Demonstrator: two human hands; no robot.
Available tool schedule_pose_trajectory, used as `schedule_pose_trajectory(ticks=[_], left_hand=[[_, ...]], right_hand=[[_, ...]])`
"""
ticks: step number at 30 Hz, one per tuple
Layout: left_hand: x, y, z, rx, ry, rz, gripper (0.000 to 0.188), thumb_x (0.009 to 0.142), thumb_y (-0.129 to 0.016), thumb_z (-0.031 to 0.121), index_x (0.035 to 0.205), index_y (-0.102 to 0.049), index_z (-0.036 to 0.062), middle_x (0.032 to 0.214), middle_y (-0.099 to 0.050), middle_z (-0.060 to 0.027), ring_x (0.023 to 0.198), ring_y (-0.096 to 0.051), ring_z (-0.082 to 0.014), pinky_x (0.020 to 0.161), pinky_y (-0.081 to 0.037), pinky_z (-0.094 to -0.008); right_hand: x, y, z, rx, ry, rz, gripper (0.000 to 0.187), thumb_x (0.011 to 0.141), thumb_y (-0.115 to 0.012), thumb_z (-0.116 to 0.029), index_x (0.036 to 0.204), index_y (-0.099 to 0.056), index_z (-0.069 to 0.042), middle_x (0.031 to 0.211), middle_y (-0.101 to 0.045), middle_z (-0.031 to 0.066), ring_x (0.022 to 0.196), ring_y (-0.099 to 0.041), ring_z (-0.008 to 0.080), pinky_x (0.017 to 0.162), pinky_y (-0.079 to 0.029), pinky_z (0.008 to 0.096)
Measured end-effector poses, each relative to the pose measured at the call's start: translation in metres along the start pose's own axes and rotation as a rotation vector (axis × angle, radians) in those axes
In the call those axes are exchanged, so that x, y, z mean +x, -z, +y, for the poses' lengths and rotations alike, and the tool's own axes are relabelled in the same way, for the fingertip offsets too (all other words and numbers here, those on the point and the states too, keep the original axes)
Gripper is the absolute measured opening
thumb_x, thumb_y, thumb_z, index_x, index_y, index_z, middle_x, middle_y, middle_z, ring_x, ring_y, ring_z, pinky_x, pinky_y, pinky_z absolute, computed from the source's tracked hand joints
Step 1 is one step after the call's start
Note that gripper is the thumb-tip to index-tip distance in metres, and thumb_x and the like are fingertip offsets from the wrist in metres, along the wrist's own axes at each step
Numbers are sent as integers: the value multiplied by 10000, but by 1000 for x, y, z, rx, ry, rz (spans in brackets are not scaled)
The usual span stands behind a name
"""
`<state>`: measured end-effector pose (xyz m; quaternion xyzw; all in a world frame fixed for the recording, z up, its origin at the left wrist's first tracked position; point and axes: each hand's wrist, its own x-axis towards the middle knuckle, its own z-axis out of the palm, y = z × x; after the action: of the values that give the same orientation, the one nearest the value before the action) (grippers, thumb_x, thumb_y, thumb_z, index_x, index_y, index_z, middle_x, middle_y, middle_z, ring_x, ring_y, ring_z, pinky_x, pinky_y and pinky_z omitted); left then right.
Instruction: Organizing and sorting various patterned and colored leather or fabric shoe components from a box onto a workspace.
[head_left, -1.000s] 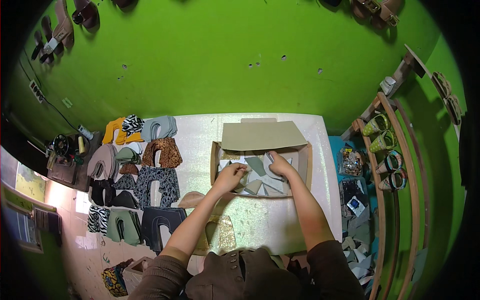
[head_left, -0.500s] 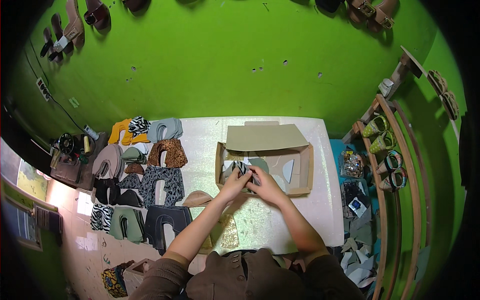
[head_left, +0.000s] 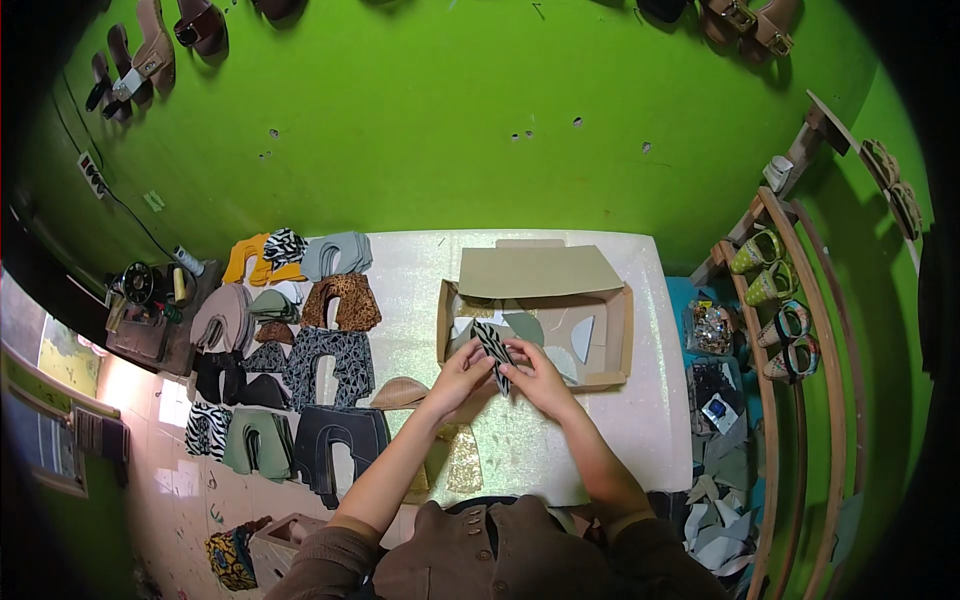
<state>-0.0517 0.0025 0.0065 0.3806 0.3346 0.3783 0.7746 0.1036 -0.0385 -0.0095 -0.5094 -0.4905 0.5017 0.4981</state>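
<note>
Both grips, the left hand and right hand, pinched a zebra-striped cut piece between their fingertips, just in front of the open cardboard box on the table.

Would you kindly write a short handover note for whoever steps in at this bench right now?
Left hand and right hand: both pinch one zebra-striped cut piece, lifted over the near edge of the open cardboard box.
In the box: several grey-green and pale pieces lie loose.
Left of the box on the white table: sorted stacks of cut uppers, plain and animal print.
Done: striped piece out of the box.
Left: it is not set on any stack; the pieces in the box are unsorted.
</note>
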Motion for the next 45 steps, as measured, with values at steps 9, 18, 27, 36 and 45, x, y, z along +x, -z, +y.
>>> schedule_pose_trajectory(ticks=[9,18,27,36,45], left_hand=[[3,3,-4,88,114,47,204,877,-466,42,1081,-475,39,993,-549,2,854,-513,-46,683,-424,-168],[5,8,-5,73,66,44,215,882,-462,73,1097,-467,81,1013,-548,15,887,-522,-54,731,-442,-197],[-1,9,-3,-2,25,-9,224,880,-454,55,1104,-459,50,1027,-551,-26,875,-546,-93,752,-461,-224],[0,13,-11,-188,133,-2,232,906,-456,132,1115,-443,33,1007,-548,-33,834,-538,-82,744,-463,-223],[-8,6,1,-30,51,-124,500,893,-432,78,1356,-250,129,1159,-471,-54,1059,-476,-135,878,-408,-258]], right_hand=[[2,-14,13,-109,-79,247,488,804,-634,-168,1182,-423,57,1110,-482,174,980,-531,211,832,-455,301],[5,-12,1,-319,65,94,450,779,-645,-111,1166,-449,5,1095,-498,109,965,-532,188,809,-460,289],[4,-13,-8,-117,167,17,431,743,-665,-47,1129,-477,1,1099,-446,100,1030,-489,195,896,-427,317],[-2,-24,-18,-354,95,140,499,707,-718,-150,1119,-485,7,1057,-468,129,939,-535,225,817,-485,309],[-3,-15,-25,-474,60,44,532,708,-701,-145,1166,-467,-10,1048,-483,130,901,-544,222,814,-478,300]])
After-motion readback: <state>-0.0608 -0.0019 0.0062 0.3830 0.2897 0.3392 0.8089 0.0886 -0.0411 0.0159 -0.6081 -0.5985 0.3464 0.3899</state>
